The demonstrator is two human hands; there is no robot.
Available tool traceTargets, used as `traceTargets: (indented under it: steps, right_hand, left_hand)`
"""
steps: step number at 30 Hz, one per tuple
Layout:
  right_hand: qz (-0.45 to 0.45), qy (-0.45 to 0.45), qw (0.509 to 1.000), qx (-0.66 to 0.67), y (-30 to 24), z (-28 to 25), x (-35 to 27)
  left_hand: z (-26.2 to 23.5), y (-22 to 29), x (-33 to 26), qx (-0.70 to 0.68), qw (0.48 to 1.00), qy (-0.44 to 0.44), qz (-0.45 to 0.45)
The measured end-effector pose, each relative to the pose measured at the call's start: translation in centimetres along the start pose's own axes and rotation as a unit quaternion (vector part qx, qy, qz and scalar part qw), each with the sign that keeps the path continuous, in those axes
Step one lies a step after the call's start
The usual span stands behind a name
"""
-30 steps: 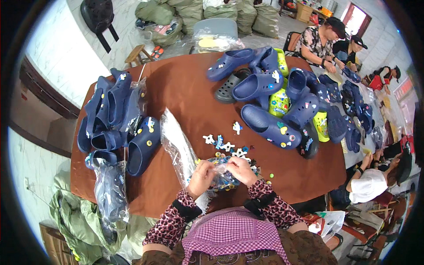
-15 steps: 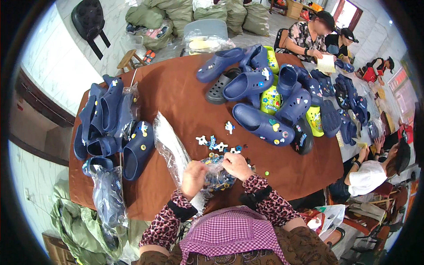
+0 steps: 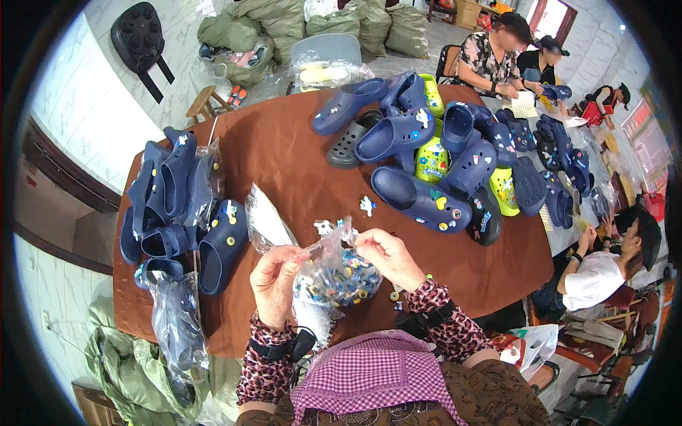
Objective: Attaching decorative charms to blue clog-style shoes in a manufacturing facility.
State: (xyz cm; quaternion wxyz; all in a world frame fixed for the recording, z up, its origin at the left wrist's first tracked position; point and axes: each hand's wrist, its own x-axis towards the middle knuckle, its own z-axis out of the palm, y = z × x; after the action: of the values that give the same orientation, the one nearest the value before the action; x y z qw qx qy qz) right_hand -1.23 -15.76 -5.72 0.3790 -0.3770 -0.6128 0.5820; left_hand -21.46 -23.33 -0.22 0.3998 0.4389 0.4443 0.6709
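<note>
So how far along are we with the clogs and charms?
Done: several navy clogs in the right pile already carry charms. In hand: left hand and right hand hold a clear bag of charms open. Left: loose charms on the table, and the left stack looks mostly bare.

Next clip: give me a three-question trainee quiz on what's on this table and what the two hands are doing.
1. True or false: both hands grip the same clear plastic bag.
2. What colour are most of the clogs on the table?
3. The stack of clogs partly wrapped in plastic lies on which side of the person? A) left B) right C) behind

Key
1. True: the left hand and right hand each pinch the top of the clear bag of small coloured charms.
2. Navy blue, as in the clog pile; a few are yellow-green.
3. A: the wrapped stack lies on the brown table to the person's left.
</note>
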Motion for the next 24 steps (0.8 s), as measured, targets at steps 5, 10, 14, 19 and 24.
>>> traceTargets:
  steps: [5,10,14,19,24]
  right_hand:
    - [-0.066,-0.056,0.996,0.005,-2.0,2.0,0.0]
    - [-0.168,-0.087,0.977,-0.094,-1.8,2.4,0.2]
    - [-0.174,-0.075,0.977,-0.102,-2.8,2.1,-1.8]
    - [-0.222,-0.147,0.962,-0.057,-1.9,3.2,-4.0]
    - [-0.216,-0.175,0.959,-0.062,-1.7,4.0,-4.4]
  left_hand:
    - [0.8,1.8,1.0,0.173,0.964,-0.144,0.144]
    - [0.4,4.1,-0.8,0.232,0.946,-0.199,0.11]
    - [-2.9,5.1,-2.1,0.234,0.958,-0.167,0.008]
    - [-5.7,1.3,-4.0,0.285,0.946,-0.115,-0.105]
    - [-3.7,-2.3,-6.7,0.314,0.87,-0.309,-0.222]
